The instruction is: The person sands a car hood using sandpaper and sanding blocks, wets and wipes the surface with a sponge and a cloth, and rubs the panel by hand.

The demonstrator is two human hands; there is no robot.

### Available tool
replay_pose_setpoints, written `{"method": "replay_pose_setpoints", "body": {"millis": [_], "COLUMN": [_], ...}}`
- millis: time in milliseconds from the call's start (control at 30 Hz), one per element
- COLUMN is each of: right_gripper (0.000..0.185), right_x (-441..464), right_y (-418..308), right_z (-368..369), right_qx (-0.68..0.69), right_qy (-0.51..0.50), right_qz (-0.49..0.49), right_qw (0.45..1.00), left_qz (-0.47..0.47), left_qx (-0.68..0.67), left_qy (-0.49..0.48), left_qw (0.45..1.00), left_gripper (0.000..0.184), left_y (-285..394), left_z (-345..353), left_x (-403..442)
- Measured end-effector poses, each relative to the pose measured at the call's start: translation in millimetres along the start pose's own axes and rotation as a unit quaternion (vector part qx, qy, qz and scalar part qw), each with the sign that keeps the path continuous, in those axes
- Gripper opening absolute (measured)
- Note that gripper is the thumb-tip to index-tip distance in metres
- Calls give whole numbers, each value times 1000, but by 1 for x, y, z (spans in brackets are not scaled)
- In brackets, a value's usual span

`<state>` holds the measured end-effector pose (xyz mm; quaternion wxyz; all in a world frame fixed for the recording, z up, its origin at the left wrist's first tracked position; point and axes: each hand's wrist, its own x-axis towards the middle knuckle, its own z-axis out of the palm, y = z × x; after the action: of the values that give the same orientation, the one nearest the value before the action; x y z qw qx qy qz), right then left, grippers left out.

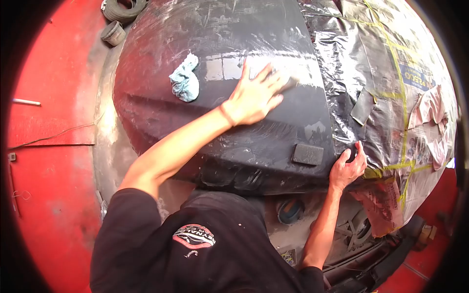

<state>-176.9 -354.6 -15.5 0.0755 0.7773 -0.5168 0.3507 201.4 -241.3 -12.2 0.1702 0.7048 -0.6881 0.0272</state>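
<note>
A dark car hood [273, 141] with wet, shiny patches and pale smears spreads in front of me. Stretched across its upper middle, my left hand [256, 95] lies palm down with fingers spread. A small dark blur shows by its fingertips, too smeared to name. At the hood's right front edge rests my right hand [348, 168], fingers apart and holding nothing visible. A black rectangular block [308, 154] lies on the hood just left of it. Farther left sits a crumpled light-blue cloth [185, 80].
Black plastic sheeting [337, 53] and yellow-taped masking paper [381, 29] cover the right side, with a dark flat piece [363, 106] on top. A bucket [290, 211] stands below the front edge. Upper left are a tyre [122, 10], a small pail [113, 34] and a red wall [53, 117].
</note>
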Motion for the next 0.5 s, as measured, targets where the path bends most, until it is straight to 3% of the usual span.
{"method": "replay_pose_setpoints", "body": {"millis": [100,200,300,333,433,500], "right_gripper": [47,47,48,48,48,48], "right_x": [0,0,-1,-2,0,1], "right_y": [-2,-1,4,4,1,-1], "right_z": [1,-1,-2,-1,0,0], "right_qx": [1,16,20,12,-2,-2], "right_qy": [-1,-8,-12,-10,-11,-14], "right_qz": [9,6,-1,-2,4,9], "right_qw": [1000,1000,1000,1000,1000,1000], "left_qz": [39,1,14,4,29,24], "left_qx": [21,39,25,26,11,17], "left_qy": [42,-11,51,6,45,20], "left_qw": [998,999,998,1000,999,999], "left_gripper": [64,63,62,63,63,66], "left_y": [-6,-12,-7,-3,-5,-9], "left_z": [1,-1,2,-3,-2,-1], "left_x": [-34,17,28,17,-28,-15]}}
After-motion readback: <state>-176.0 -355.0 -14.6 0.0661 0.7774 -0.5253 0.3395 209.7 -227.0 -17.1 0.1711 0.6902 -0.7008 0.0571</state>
